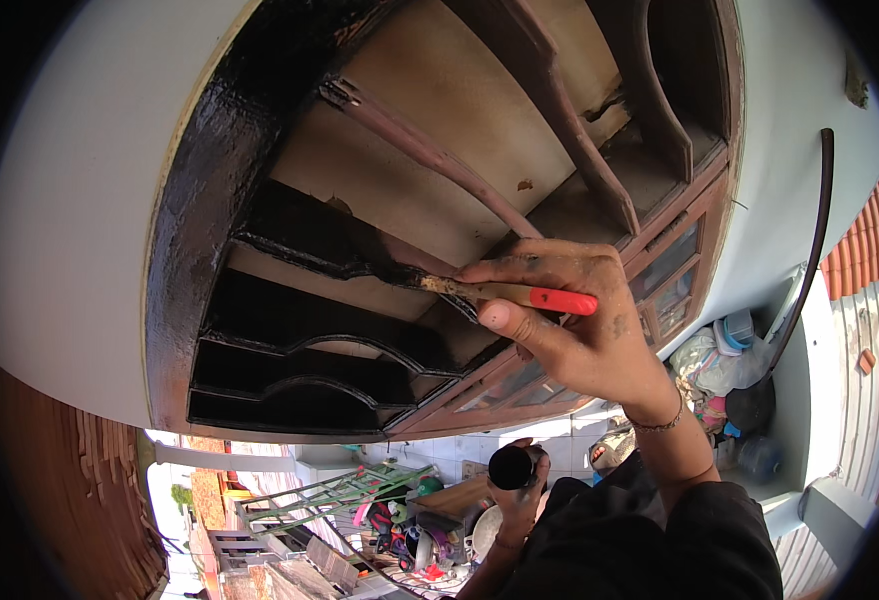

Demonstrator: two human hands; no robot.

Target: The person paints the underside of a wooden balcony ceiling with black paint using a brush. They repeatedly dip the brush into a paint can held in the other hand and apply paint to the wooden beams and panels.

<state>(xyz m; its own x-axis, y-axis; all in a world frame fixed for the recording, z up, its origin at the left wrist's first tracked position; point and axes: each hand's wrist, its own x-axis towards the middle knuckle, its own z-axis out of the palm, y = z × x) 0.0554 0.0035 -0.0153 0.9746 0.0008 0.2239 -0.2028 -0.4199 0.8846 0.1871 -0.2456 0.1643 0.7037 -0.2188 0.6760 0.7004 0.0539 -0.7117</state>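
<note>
My right hand [605, 340] grips a paintbrush with a red-tipped handle [560, 300] between thumb and fingers. The brush's tip meets the edge of a black-coated shelf board [305, 225] in a wooden cabinet. Wet-looking black paint covers the cabinet's wide side panel [210, 180] and several scalloped boards around the brush. Other boards, such as the brown slat [440, 160], are uncoated except for black dabs at one end. Lower down, my left hand [522, 505] is wrapped around a small round container [513, 467] with a dark inside; its contents cannot be made out.
Glass-paned cabinet doors [672, 265] lie beyond my right hand. A dark pipe [820, 220] curves by the pale wall at right, above plastic bags and tubs [725, 345]. Below are a green metal frame [335, 500] and cluttered household items on the tiled floor.
</note>
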